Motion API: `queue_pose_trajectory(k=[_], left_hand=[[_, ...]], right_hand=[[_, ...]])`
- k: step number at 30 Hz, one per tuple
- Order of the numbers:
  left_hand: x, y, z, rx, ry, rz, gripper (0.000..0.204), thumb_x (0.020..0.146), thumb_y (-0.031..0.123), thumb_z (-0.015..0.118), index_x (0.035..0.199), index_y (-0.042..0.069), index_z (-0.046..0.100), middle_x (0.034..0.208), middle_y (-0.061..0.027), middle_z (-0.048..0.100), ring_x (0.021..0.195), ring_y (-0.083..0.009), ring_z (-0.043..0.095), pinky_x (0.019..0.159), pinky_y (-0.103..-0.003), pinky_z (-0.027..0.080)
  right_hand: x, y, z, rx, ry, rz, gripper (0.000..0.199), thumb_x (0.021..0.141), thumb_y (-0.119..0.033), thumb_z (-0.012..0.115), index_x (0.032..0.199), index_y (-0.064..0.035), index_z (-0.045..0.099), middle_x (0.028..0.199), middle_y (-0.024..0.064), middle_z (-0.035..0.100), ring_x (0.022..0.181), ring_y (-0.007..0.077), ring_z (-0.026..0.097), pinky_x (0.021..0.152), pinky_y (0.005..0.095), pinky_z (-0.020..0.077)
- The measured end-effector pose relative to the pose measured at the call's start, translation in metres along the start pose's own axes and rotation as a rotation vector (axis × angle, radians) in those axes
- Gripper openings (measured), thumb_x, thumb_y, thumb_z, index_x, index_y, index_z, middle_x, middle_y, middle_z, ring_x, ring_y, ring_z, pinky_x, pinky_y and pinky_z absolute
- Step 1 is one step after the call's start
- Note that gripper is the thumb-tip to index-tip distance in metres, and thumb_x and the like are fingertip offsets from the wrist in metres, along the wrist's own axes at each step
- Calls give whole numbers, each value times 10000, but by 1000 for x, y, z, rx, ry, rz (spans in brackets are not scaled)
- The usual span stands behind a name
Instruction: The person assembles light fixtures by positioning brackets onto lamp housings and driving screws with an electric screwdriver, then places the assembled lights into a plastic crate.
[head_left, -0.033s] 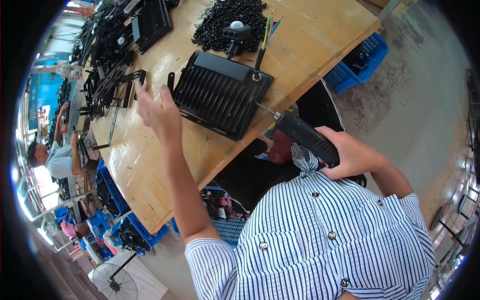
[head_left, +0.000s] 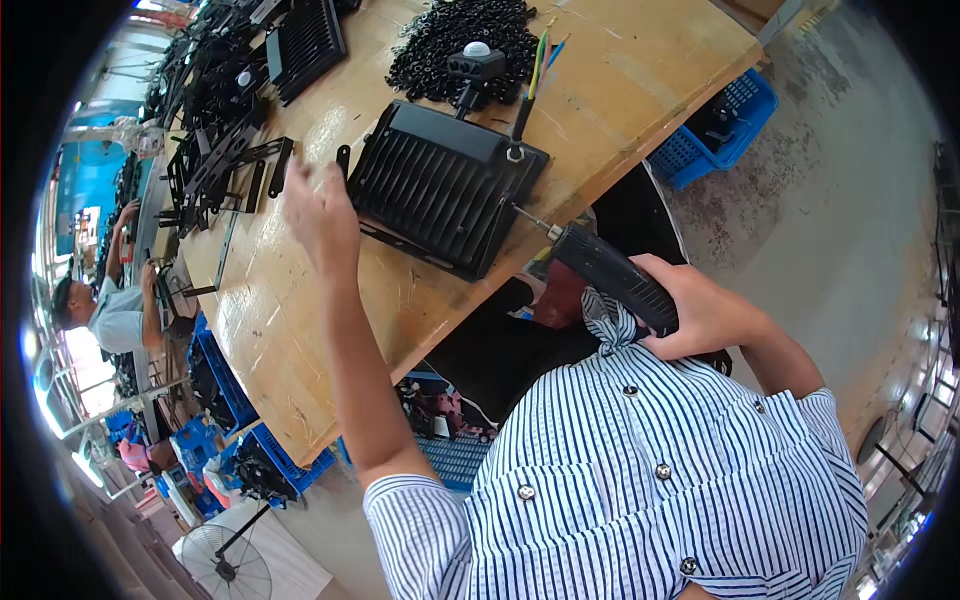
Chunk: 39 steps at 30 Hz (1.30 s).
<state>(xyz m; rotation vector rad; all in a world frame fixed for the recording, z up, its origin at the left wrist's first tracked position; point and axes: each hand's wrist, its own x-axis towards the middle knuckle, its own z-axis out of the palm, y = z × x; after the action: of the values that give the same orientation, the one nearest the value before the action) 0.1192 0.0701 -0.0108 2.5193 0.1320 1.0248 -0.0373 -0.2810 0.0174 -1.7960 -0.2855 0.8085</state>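
A black floodlight (head_left: 425, 180) lies finned back upward on the wooden table, near its edge. From its top side stick out a sensor (head_left: 476, 64) with a white dome and a cable (head_left: 522, 115) with bare coloured wires. My right hand (head_left: 692, 305) is wrapped round a black electric screwdriver (head_left: 612, 275). Its bit reaches the floodlight's right side; the screw there is too small to make out. Left of the floodlight my left hand (head_left: 325, 225) is raised over the table, fingers loosely bent and apart, with nothing visible in it. A small black strip (head_left: 343, 160) lies beside its fingertips.
A heap of small black parts (head_left: 440, 50) lies behind the floodlight. Black brackets (head_left: 215, 170) and another finned housing (head_left: 305, 50) are at the left. Blue crates (head_left: 725, 130) stand beside and below the table. A co-worker (head_left: 115, 310) and a fan (head_left: 225, 570) are at far left.
My left hand has shifted slightly right toward the floodlight, and its fingers are more bent. The screwdriver and floodlight stay in place.
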Motion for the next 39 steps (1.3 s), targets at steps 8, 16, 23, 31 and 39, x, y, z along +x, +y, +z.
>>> queue_pose_trajectory(k=[8,16,23,31,39], left_hand=[[4,-8,14,-252,-302,-190,196,886,113,577,994,-3,693,880,-146,699,831,-217,663,758,-306,484],[25,20,5,-3,-378,-40,191,879,127,586,988,21,701,944,-179,684,875,-304,660,802,-350,488],[24,6,18,-13,-399,-7,190,869,129,591,983,27,703,963,-176,680,894,-304,655,816,-357,486],[20,6,25,-58,-401,-39,203,869,135,582,993,27,702,969,-175,680,912,-306,650,837,-359,478],[15,11,29,74,-425,1,315,936,248,513,1144,52,647,1079,-165,641,1013,-289,603,890,-358,445]], right_hand=[[3,7,3,11,-24,50,710,629,-154,682,1247,63,409,879,161,592,772,229,595,701,305,467],[-1,12,-1,37,13,55,695,638,-158,676,1245,59,414,849,143,590,740,222,589,675,309,468],[4,12,-3,-26,11,52,692,637,-157,673,1244,56,416,824,145,584,721,225,589,655,309,468],[3,5,-10,-107,32,28,686,641,-129,664,1250,55,408,860,173,602,755,251,611,686,316,483],[4,0,-13,-133,37,59,680,643,-103,660,1255,45,404,880,191,607,772,276,620,711,338,490]])
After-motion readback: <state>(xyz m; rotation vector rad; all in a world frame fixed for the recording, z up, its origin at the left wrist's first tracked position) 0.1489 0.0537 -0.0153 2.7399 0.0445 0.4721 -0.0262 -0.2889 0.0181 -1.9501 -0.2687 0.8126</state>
